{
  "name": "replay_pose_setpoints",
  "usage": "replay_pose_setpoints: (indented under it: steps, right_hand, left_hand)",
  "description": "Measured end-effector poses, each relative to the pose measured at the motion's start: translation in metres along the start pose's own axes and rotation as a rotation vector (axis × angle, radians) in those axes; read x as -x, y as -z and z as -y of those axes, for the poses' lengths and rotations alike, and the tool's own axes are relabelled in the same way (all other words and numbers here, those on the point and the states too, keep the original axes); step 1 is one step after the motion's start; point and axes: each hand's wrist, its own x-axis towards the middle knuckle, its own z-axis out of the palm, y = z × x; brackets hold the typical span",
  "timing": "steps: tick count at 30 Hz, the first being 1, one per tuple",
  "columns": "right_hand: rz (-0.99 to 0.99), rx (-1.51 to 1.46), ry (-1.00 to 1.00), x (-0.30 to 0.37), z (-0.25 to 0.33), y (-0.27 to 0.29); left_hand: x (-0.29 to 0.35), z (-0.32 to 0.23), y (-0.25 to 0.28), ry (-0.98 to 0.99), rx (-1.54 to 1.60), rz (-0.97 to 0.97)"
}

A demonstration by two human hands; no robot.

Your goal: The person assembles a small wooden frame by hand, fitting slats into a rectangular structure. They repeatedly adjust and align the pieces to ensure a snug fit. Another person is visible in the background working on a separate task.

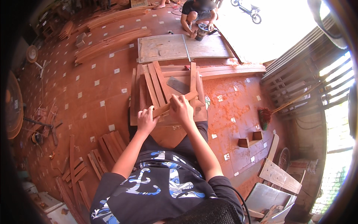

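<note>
A short reddish wooden strip [162,109] lies slantwise across my lap-height stack of wood. My left hand [146,121] is closed around its near left end. Farther along the same strip, my right hand [180,108] grips it from above with bent fingers. Just beyond my hands, several wooden slats [156,84] rest side by side on the stack. A grey flat rectangular piece [178,85] lies between them and another slat [192,76], whose near end is close to the strip's far end.
Ahead, a person [199,16] squats, hands on a dark bucket-shaped object [201,33] at a wide board [162,48]. Long planks [231,70] and shavings lie at right, near a broom [265,115] and small wooden boxes [243,142]. Offcuts [112,145] lie at lower left; a fan [14,104] stands left.
</note>
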Motion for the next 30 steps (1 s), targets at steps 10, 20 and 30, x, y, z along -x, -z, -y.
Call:
replay_pose_setpoints:
  steps: [10,20,30]
  right_hand:
    - [0.041,0.225,-0.217,-0.036,-0.046,0.02]
    - [0.048,0.264,0.007,-0.029,0.004,-0.022]
    - [0.072,0.399,-0.027,-0.038,-0.019,-0.029]
  left_hand:
    - [-0.019,0.001,0.007,-0.056,-0.217,0.226]
    - [-0.035,0.007,-0.01,-0.015,-0.072,0.294]
    - [-0.052,-0.006,0.011,0.322,-0.079,0.509]
